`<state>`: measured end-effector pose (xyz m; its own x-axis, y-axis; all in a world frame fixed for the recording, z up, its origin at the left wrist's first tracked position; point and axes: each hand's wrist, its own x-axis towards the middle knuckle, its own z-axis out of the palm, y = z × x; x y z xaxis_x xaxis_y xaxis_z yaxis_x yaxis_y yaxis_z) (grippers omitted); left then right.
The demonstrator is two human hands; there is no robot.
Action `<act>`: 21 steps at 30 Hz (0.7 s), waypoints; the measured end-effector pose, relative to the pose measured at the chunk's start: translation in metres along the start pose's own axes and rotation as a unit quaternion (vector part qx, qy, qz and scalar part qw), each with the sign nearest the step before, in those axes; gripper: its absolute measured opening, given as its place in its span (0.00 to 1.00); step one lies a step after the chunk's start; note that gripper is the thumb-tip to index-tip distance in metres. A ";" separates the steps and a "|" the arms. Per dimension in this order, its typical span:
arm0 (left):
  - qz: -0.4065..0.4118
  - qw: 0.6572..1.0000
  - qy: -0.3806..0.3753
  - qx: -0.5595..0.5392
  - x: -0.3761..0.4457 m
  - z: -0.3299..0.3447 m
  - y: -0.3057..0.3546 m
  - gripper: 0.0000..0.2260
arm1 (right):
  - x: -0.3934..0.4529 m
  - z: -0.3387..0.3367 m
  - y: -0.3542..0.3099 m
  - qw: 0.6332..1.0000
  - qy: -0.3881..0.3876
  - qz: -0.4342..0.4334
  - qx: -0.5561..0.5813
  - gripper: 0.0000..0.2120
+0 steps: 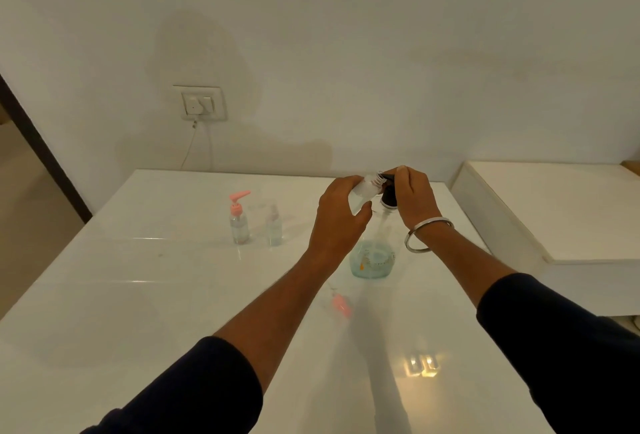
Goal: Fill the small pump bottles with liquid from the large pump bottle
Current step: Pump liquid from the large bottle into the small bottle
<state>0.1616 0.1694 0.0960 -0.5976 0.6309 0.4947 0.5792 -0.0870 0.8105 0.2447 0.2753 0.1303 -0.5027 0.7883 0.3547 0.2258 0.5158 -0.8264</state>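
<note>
My left hand holds a small clear bottle with no cap, tilted so its threaded mouth meets the black nozzle of the large pump bottle. That large bottle is clear, stands on the white table, and has blue liquid low in it. My right hand rests on its black pump head. A loose pink pump cap lies on the table in front of the large bottle. Two more small bottles stand to the left: one with a pink pump, one with a pale top.
A wall socket with a plugged-in cable is behind the table's far left. A lower white surface adjoins the table on the right. A metal bangle circles my right wrist.
</note>
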 end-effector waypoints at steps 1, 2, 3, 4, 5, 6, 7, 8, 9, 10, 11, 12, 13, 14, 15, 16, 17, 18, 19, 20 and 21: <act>0.000 1.000 0.000 -0.001 0.000 0.000 0.001 0.15 | 0.000 0.000 -0.001 1.000 -0.001 0.000 -0.001 0.17; -0.001 1.000 0.000 -0.002 -0.001 -0.001 0.001 0.15 | -0.001 0.000 -0.001 1.000 -0.002 0.001 -0.003 0.17; -0.001 1.000 0.000 -0.004 -0.001 -0.001 0.002 0.15 | 0.000 -0.001 -0.002 1.000 -0.002 0.003 -0.004 0.17; 0.000 1.000 -0.001 -0.006 -0.001 -0.002 0.004 0.15 | 0.001 -0.003 -0.004 1.000 -0.005 0.003 -0.003 0.17; 0.002 1.000 -0.002 -0.006 0.000 -0.003 0.006 0.15 | 0.002 -0.005 -0.007 1.000 -0.009 0.001 -0.003 0.17; 0.003 1.000 -0.002 -0.004 0.000 -0.004 0.008 0.16 | 0.003 -0.006 -0.010 1.000 -0.012 -0.001 -0.007 0.17; 0.004 1.000 -0.001 -0.002 0.001 -0.004 0.009 0.16 | 0.004 -0.008 -0.011 1.000 -0.016 -0.002 -0.013 0.17; 0.005 1.000 0.001 0.000 0.002 -0.005 0.010 0.16 | 0.004 -0.009 -0.012 1.000 -0.019 -0.002 -0.018 0.17; 0.005 1.000 0.002 0.000 0.002 -0.005 0.011 0.15 | 0.004 -0.010 -0.012 1.000 -0.023 -0.001 -0.020 0.18; 0.005 1.000 0.004 -0.002 0.001 -0.005 0.012 0.15 | 0.004 -0.010 -0.011 0.999 -0.026 0.001 -0.019 0.18; 0.006 1.000 0.005 -0.005 0.001 -0.005 0.011 0.15 | 0.005 -0.010 -0.011 0.999 -0.027 0.004 -0.016 0.18; 0.006 1.000 0.007 -0.007 0.001 -0.005 0.011 0.15 | 0.005 -0.008 -0.010 1.000 -0.027 0.004 -0.015 0.18; 0.007 1.000 0.009 -0.007 0.001 -0.004 0.009 0.15 | 0.005 -0.007 -0.009 1.000 -0.027 0.004 -0.014 0.18; 0.007 1.000 0.011 -0.007 0.001 -0.004 0.008 0.15 | 0.005 -0.005 -0.009 1.000 -0.027 0.003 -0.014 0.18; 0.007 1.000 0.012 -0.007 0.002 -0.003 0.006 0.15 | 0.005 -0.003 -0.008 1.000 -0.025 0.004 -0.015 0.18; 0.007 1.000 0.013 -0.007 0.002 -0.003 0.004 0.14 | 0.004 -0.002 -0.007 1.000 -0.022 0.005 -0.015 0.17; 0.006 1.000 0.014 -0.008 0.002 -0.002 0.003 0.14 | 0.004 -0.001 -0.006 1.000 -0.020 0.008 -0.014 0.17; 0.005 1.000 0.013 -0.011 0.002 -0.002 0.003 0.14 | 0.003 0.000 -0.005 1.000 -0.017 0.010 -0.011 0.17; 0.004 1.000 0.012 -0.013 0.002 -0.001 0.002 0.14 | 0.002 0.000 -0.005 1.000 -0.015 0.011 -0.008 0.17; 0.004 1.000 0.012 -0.015 0.001 -0.001 0.002 0.14 | 0.001 0.000 -0.005 1.000 -0.015 0.011 -0.007 0.17; 0.005 1.000 0.012 -0.014 0.001 -0.001 0.003 0.14 | 0.000 0.000 -0.004 1.000 -0.013 0.011 -0.006 0.17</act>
<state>0.1618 0.1693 0.0990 -0.6054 0.6118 0.5091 0.5689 -0.1147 0.8144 0.2437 0.2736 0.1339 -0.5188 0.7906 0.3254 0.2472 0.5030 -0.8282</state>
